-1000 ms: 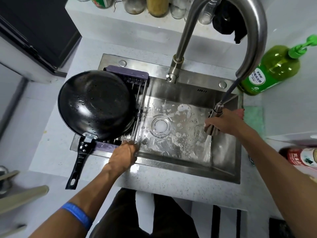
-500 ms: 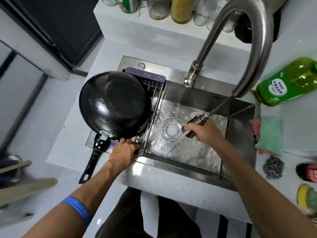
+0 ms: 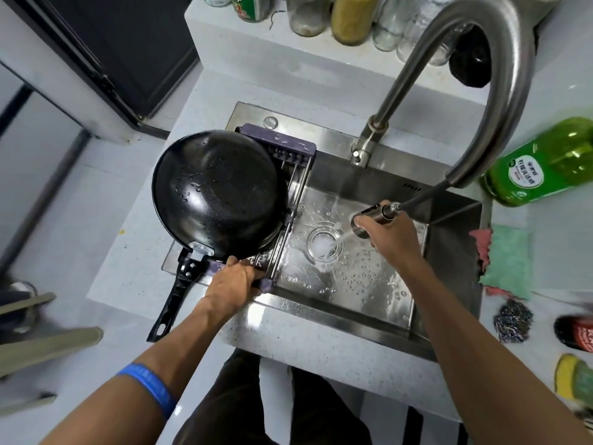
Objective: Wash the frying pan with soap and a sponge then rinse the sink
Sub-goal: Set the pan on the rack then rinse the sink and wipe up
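A black frying pan (image 3: 218,191) lies upside down on a purple drying rack (image 3: 279,144) over the left end of the steel sink (image 3: 449,284), its handle pointing toward me. My left hand (image 3: 234,281) grips the rack's near edge. My right hand (image 3: 393,234) holds the pull-out spray head (image 3: 369,218) on its hose, low over the basin. Water sprays from it leftward onto the drain (image 3: 324,244), where foam sits. Droplets cover the sink floor.
A tall curved faucet (image 3: 500,91) arches over the sink. On the right counter stand a green soap bottle (image 3: 542,168), a green cloth (image 3: 507,264), a steel scourer (image 3: 513,322) and a yellow-green sponge (image 3: 574,377). Jars line the back ledge.
My right hand has carried the spray head from the sink's right side to the middle, aiming the water at the drain. My left hand stays on the rack.
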